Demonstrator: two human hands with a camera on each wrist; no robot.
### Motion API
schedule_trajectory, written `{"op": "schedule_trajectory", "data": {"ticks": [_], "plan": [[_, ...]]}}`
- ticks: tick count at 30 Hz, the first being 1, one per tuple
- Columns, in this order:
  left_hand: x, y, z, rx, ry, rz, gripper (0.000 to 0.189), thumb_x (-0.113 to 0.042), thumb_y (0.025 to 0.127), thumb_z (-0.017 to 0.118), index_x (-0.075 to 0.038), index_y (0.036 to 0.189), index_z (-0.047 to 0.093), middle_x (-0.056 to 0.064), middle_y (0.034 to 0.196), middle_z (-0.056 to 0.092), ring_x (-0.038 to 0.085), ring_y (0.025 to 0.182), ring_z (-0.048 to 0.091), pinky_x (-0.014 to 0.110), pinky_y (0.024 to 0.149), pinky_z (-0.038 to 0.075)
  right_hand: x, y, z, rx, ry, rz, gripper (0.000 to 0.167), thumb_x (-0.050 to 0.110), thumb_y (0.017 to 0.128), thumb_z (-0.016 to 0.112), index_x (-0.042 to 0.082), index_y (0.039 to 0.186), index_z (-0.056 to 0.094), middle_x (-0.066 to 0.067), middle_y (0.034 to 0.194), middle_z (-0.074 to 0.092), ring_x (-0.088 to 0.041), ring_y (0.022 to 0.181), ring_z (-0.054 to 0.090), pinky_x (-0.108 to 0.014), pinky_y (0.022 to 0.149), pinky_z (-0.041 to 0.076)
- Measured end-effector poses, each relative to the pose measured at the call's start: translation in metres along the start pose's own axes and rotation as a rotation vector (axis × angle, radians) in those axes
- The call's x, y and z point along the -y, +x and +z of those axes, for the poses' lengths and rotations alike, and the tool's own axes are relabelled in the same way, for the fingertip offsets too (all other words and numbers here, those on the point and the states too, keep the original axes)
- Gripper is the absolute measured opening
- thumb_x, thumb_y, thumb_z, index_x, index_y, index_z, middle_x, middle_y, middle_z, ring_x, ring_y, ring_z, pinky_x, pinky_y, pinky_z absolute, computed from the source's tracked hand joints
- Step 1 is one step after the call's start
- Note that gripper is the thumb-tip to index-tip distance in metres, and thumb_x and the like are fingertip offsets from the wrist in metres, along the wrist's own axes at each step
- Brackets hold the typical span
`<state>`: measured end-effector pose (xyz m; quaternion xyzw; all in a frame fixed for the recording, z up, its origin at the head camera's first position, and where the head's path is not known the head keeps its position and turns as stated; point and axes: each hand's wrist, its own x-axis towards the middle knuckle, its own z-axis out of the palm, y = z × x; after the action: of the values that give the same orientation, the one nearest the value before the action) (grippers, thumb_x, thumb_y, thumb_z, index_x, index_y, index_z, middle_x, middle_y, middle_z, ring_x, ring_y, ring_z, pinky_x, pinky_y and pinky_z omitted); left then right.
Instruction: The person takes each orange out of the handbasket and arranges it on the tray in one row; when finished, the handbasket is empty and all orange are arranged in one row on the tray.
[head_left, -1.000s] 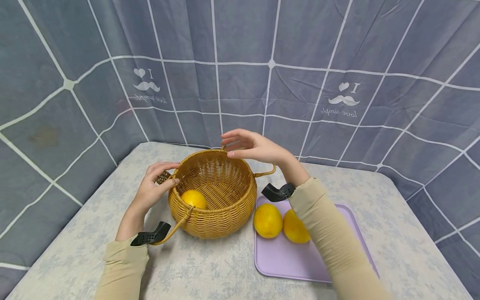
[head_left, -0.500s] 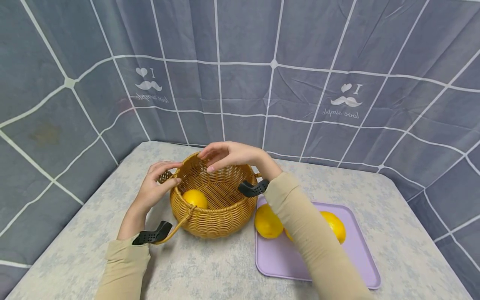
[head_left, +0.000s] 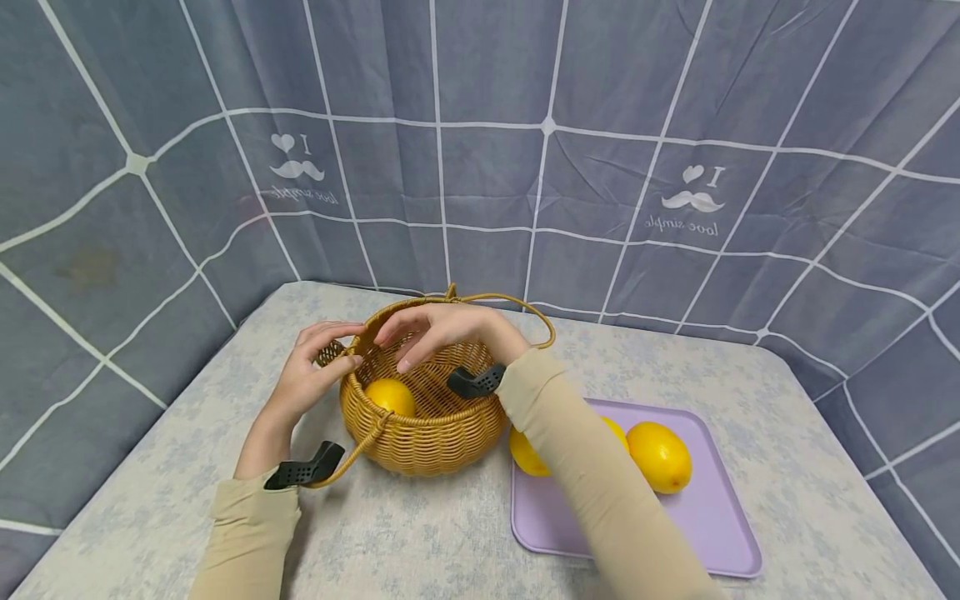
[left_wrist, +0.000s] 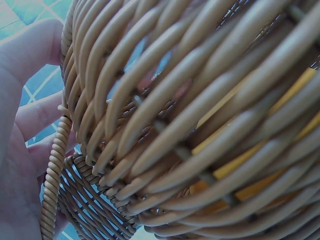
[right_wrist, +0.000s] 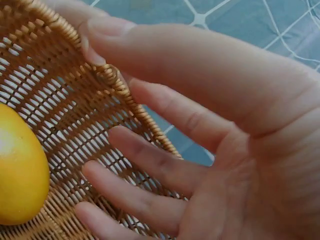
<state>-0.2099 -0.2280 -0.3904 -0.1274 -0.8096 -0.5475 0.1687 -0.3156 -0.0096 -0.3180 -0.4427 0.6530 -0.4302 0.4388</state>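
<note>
A round wicker basket (head_left: 427, 450) stands on the table with one lemon (head_left: 390, 397) inside, at its near left. My left hand (head_left: 303, 375) holds the basket's left rim between thumb and fingers; the left wrist view shows the thumb and fingers close against the weave (left_wrist: 165, 125). Over the basket's mouth hovers my right hand (head_left: 442, 329), its fingers relaxed and holding nothing. In the right wrist view those spread fingers (right_wrist: 145, 160) point into the basket, apart from the lemon (right_wrist: 20, 165).
To the right lies a lilac tray (head_left: 716, 517) bearing a lemon (head_left: 660, 457) and other lemons (head_left: 527, 454) partly hidden by the right sleeve (head_left: 592, 475). The basket's handle (head_left: 540, 312) extends behind the right hand. A grey checked curtain (head_left: 495, 175) hangs behind the table.
My right hand has moved left and down, from the far right rim to over the basket's mouth. More of the tray and its lemons shows now. The left hand keeps its place.
</note>
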Motion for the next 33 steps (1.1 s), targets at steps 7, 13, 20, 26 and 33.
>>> {"op": "schedule_trajectory", "data": {"ticks": [7, 13, 20, 26, 33], "plan": [[0.002, 0.000, 0.000, 0.001, 0.021, 0.002, 0.038, -0.008, 0.085, 0.063, -0.002, 0.123, 0.060, 0.012, 0.128, 0.046, 0.026, 0.129, 0.023, 0.056, 0.092, 0.024, -0.009, 0.005, 0.003, -0.012, 0.003, 0.044, 0.054, 0.002, 0.085, 0.064, -0.009, 0.132, 0.039, -0.028, 0.135, 0.039, -0.042, 0.126, 0.037, -0.040, 0.094, 0.043], [0.002, 0.000, 0.001, 0.006, 0.021, -0.002, 0.038, -0.008, 0.086, 0.062, -0.002, 0.123, 0.060, 0.012, 0.129, 0.045, 0.026, 0.128, 0.023, 0.056, 0.091, 0.024, -0.021, 0.007, 0.002, -0.054, -0.003, 0.025, 0.053, 0.001, 0.084, 0.064, -0.008, 0.131, 0.041, -0.026, 0.136, 0.039, -0.040, 0.128, 0.035, -0.031, 0.092, 0.045], [0.001, 0.000, 0.002, 0.010, 0.018, -0.002, 0.038, -0.008, 0.085, 0.063, -0.003, 0.123, 0.060, 0.012, 0.130, 0.044, 0.027, 0.129, 0.022, 0.059, 0.093, 0.022, -0.025, 0.010, 0.005, -0.083, -0.132, 0.018, 0.056, 0.004, 0.083, 0.067, -0.005, 0.132, 0.042, -0.019, 0.139, 0.039, -0.037, 0.125, 0.041, -0.026, 0.093, 0.042], [0.000, 0.000, 0.002, 0.008, 0.028, 0.011, 0.038, -0.007, 0.085, 0.062, -0.002, 0.123, 0.060, 0.013, 0.130, 0.045, 0.027, 0.128, 0.023, 0.056, 0.092, 0.024, -0.030, 0.014, 0.006, -0.067, -0.221, 0.001, 0.058, 0.005, 0.083, 0.069, -0.004, 0.134, 0.042, -0.019, 0.139, 0.039, -0.034, 0.126, 0.041, -0.033, 0.101, 0.037], [-0.003, -0.001, 0.000, 0.013, 0.035, 0.004, 0.039, -0.008, 0.086, 0.062, -0.003, 0.124, 0.059, 0.011, 0.131, 0.044, 0.027, 0.128, 0.024, 0.055, 0.091, 0.025, -0.032, 0.017, 0.006, -0.023, -0.317, -0.026, 0.058, 0.008, 0.083, 0.070, 0.000, 0.134, 0.045, -0.018, 0.138, 0.043, -0.032, 0.126, 0.041, -0.039, 0.102, 0.035]]}}
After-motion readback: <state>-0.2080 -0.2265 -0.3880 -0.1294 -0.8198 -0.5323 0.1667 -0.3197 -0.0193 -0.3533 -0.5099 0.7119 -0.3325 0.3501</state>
